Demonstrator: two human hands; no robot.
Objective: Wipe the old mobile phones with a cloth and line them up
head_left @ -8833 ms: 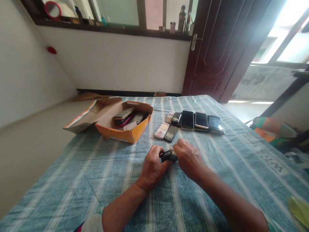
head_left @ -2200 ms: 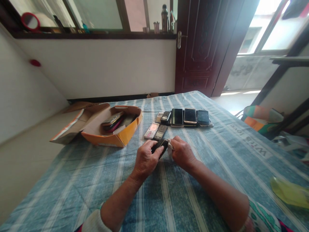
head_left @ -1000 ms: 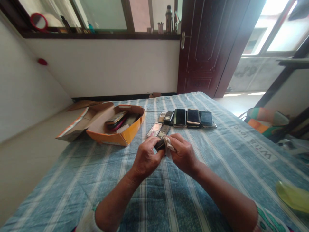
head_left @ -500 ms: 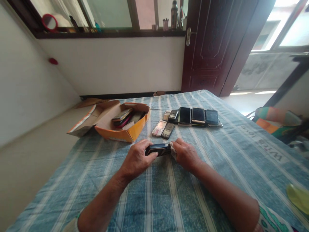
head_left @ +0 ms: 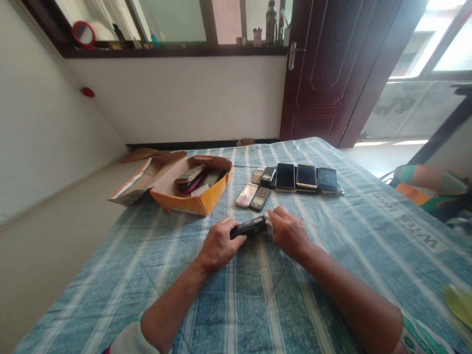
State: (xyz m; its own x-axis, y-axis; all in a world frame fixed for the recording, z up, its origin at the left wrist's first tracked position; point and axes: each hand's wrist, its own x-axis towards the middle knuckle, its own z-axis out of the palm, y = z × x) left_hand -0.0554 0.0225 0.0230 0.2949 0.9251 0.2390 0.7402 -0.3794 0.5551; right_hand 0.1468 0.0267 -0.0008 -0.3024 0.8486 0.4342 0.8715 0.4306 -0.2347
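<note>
A dark mobile phone point(head_left: 249, 227) is held on its edge above the cloth, its left end gripped between the thumb and fingers of my left hand point(head_left: 221, 244). My right hand point(head_left: 289, 233) is closed on a crumpled white wipe point(head_left: 269, 226), which touches the phone's right end. Just beyond lie small keypad phones, among them a silver one point(head_left: 246, 195) and a dark one point(head_left: 260, 198). To their right sit stacks of touchscreen phones, topped by a black one point(head_left: 285, 176), a gold-edged one point(head_left: 306, 176) and a grey one point(head_left: 328, 179).
An open orange cardboard box point(head_left: 212, 199) with several phones inside stands at the left, its lid folded back. A striped blue cloth point(head_left: 250, 305) covers the table. A yellow-green object point(head_left: 458, 302) lies at the right edge. Behind are a wall and a brown door point(head_left: 320, 73).
The phone has tilted, its right end now higher, and more of its right end shows beside the wipe. The whole view has shifted slightly.
</note>
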